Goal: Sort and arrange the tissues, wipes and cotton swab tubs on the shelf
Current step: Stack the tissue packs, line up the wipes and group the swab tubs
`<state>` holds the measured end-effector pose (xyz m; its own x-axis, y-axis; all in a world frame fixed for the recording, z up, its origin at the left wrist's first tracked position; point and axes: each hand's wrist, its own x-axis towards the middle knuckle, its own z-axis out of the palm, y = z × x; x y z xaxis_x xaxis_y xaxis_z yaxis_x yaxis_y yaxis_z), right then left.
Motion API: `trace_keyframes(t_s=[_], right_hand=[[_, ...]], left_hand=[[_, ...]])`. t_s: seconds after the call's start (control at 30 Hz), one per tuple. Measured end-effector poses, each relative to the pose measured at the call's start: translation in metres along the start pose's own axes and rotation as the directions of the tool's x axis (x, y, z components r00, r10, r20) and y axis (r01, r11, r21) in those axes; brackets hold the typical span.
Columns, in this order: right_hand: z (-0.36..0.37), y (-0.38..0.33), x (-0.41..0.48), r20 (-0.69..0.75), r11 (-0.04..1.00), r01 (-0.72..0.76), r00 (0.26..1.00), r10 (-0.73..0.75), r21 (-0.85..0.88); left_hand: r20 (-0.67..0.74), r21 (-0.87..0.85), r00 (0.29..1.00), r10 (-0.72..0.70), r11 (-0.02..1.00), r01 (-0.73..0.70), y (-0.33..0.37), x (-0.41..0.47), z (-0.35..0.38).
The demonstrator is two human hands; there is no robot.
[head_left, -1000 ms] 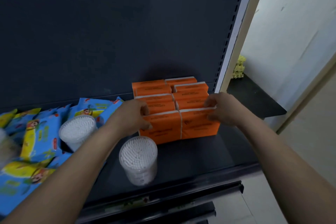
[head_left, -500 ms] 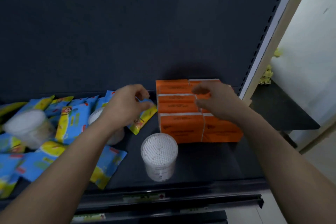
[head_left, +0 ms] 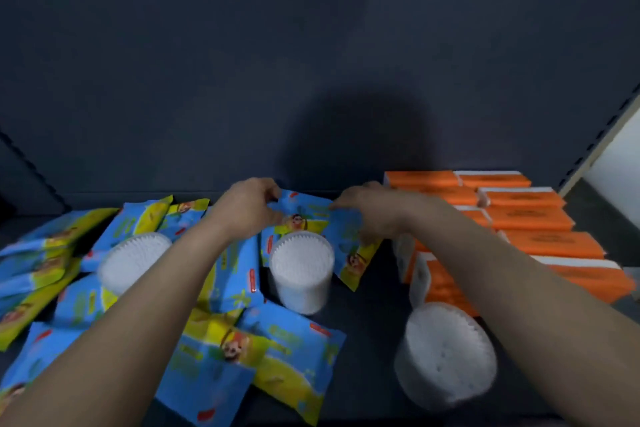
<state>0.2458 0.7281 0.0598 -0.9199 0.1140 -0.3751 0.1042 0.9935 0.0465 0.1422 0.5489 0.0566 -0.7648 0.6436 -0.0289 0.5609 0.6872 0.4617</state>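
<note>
Wipes pack (head_left: pixel 304 217) lies at the back of the shelf (head_left: pixel 367 329), just behind a cotton swab tub (head_left: pixel 301 267). I judge it light, soft and slick-filmed, best taken by its sealed end edges. Left grip (head_left: pixel 247 210) pinches its upper left corner. Right grip (head_left: pixel 370 215) curls onto the upper right edge, though blurred. Orange tissue packs (head_left: pixel 519 218) stand just right.
</note>
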Motion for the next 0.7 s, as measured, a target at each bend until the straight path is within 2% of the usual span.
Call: trace_keyframes(t_s=[0.13,0.23,0.4,0.5,0.7], right_hand=[[0.006,-0.005,0.014,0.159,0.992,-0.104,0.981,0.115,-0.075],[0.007,-0.007,0.014,0.113,0.984,-0.168,0.978,0.174,-0.066],[0.007,-0.005,0.022,0.028,0.986,-0.16,0.986,0.162,-0.049],[-0.005,-0.003,0.018,-0.011,0.985,-0.171,0.985,0.171,-0.033],[-0.013,0.002,0.0,-0.129,0.948,-0.208,0.961,0.244,0.241]], left_hand=[[0.216,0.121,0.973,0.085,0.986,-0.113,0.0,0.031,0.005],[0.337,0.227,0.936,0.1,0.956,-0.184,0.001,0.043,0.011],[0.38,0.369,0.919,0.105,0.894,-0.255,0.0,0.051,0.02],[0.392,0.407,0.918,0.067,0.882,-0.238,-0.001,0.05,0.021],[0.419,0.288,0.905,0.075,0.934,-0.211,0.0,0.052,0.018]])
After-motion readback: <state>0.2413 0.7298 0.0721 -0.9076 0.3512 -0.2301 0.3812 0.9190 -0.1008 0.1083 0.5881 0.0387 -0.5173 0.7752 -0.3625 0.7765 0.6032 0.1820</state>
